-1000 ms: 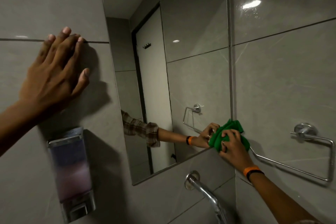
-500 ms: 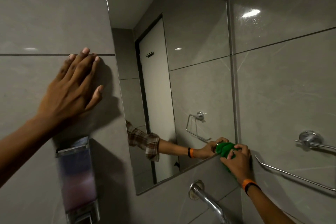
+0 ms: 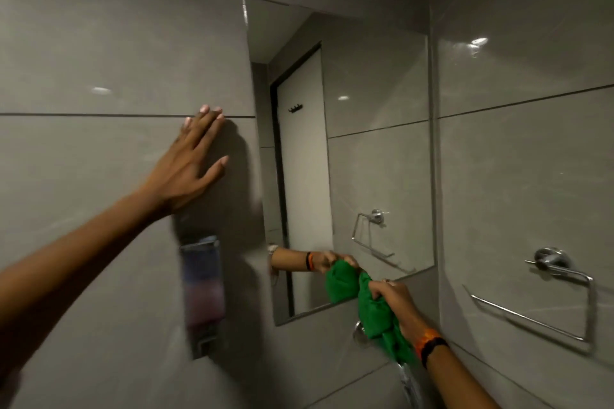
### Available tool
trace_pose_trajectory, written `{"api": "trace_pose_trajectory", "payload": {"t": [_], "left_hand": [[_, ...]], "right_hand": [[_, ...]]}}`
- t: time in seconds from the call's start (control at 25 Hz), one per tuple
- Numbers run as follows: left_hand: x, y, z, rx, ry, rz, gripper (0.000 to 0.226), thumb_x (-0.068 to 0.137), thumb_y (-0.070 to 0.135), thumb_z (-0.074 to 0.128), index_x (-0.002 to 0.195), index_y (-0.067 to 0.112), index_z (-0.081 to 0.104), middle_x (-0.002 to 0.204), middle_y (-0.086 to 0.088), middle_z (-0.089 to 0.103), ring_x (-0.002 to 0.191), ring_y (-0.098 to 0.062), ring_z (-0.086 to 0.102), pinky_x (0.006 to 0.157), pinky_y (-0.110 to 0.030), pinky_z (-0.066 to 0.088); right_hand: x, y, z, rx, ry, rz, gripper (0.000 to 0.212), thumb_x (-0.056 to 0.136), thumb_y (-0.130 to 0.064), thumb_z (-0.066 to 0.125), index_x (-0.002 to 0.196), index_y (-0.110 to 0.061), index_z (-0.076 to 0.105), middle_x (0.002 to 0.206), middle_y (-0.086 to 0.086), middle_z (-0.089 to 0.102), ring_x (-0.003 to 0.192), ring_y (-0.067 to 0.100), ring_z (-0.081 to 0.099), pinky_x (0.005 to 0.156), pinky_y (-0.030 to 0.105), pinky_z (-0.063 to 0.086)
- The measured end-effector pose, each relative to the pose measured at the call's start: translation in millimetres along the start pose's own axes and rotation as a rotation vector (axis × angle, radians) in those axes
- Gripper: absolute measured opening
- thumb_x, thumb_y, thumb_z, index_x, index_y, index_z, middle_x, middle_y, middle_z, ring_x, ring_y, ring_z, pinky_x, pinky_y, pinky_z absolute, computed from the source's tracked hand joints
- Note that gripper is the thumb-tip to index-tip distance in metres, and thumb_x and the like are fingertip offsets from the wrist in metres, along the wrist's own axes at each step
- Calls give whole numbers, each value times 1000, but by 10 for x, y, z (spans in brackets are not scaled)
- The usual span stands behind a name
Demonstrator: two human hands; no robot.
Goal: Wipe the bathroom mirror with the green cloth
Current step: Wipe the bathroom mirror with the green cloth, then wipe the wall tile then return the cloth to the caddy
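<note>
A frameless mirror (image 3: 372, 103) hangs on the grey tiled wall, in the corner. My right hand (image 3: 393, 300) grips the bunched green cloth (image 3: 377, 315) against the mirror's bottom edge, near the middle of that edge. Part of the cloth hangs down below the hand over the wall. The mirror reflects the hand and cloth. My left hand (image 3: 191, 166) lies flat with fingers spread on the tile to the left of the mirror, holding nothing.
A soap dispenser (image 3: 202, 295) is fixed on the wall below my left hand. A chrome tap (image 3: 403, 375) sticks out below the mirror, partly behind the cloth. A chrome towel ring (image 3: 558, 302) is mounted on the right-hand wall.
My right hand has slid the cloth leftward along the mirror's bottom edge, away from the right corner, and the cloth now hangs lower. The view has shifted left; my left hand stays on the tile.
</note>
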State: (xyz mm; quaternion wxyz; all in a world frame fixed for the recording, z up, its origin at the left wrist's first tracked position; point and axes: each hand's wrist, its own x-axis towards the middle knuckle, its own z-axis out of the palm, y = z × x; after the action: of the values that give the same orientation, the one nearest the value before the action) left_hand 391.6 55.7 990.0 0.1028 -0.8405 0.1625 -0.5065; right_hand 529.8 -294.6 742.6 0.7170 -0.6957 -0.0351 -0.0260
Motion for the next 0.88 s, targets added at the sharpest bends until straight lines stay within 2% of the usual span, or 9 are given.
{"api": "trace_pose_trajectory", "payload": {"t": [0.08,0.2,0.32,0.44,0.56,0.64,0.72,0.8,0.88], "left_hand": [[-281,13,-205,55,41,-77,74,101,46,32,158,-1,26,165,-19,25,156,-27,12,127,-31,-1],[-920,-34,-525,185,32,-186,72,103,46,31,156,-4,29,163,-22,31,155,-30,18,128,-41,8],[-1501,-131,-837,315,0,-273,74,102,47,31,155,-5,30,162,-22,32,154,-31,20,127,-43,10],[-1749,-279,-1234,450,-18,-325,76,102,49,31,156,-5,29,163,-22,30,155,-30,17,127,-44,10],[-1751,-389,-1622,528,11,-337,75,102,47,33,155,-6,28,164,-22,28,155,-31,16,127,-45,10],[-1713,-447,-1804,560,15,-321,75,102,46,34,155,-6,29,163,-22,29,155,-32,17,127,-46,12],[-1677,-488,-1920,581,13,-322,75,102,46,35,155,-6,29,163,-22,29,155,-33,17,127,-48,13],[-1674,-509,-1959,590,10,-342,76,102,47,34,156,-5,27,164,-22,26,156,-33,15,127,-49,12],[-1722,-509,-1945,585,-11,-362,77,102,49,32,157,-5,26,165,-22,25,156,-33,14,127,-49,10]], "right_hand": [[-384,-144,305,63,-185,-13,26,43,-23,65,57,-19,44,64,8,41,63,19,42,60,32,35],[-1053,-532,845,188,-425,-97,19,56,-14,59,56,-20,42,61,1,38,56,15,40,53,27,33],[-1512,-1035,1467,253,-525,-306,19,63,-15,57,55,-24,41,56,-6,35,54,8,33,50,25,30],[-1769,-1653,2025,265,-437,-513,19,64,-26,63,64,-23,45,57,-13,43,55,4,39,55,22,37],[-1880,-2214,2487,154,-229,-738,24,59,-37,68,75,-26,53,78,-13,59,77,10,56,76,28,46],[-1913,-2504,2732,45,-144,-922,29,61,-32,73,85,-29,58,98,-3,63,96,19,57,86,29,44],[-1890,-2699,2954,-58,-90,-1037,32,66,-21,74,95,-27,62,112,4,58,108,28,52,92,25,37],[-1868,-2778,3149,-119,-42,-1110,33,68,-13,73,99,-22,64,122,9,53,114,32,48,95,21,32],[-1890,-2736,3307,-181,2,-1153,33,69,-12,70,100,-20,64,127,10,51,116,33,46,91,22,31]]}}
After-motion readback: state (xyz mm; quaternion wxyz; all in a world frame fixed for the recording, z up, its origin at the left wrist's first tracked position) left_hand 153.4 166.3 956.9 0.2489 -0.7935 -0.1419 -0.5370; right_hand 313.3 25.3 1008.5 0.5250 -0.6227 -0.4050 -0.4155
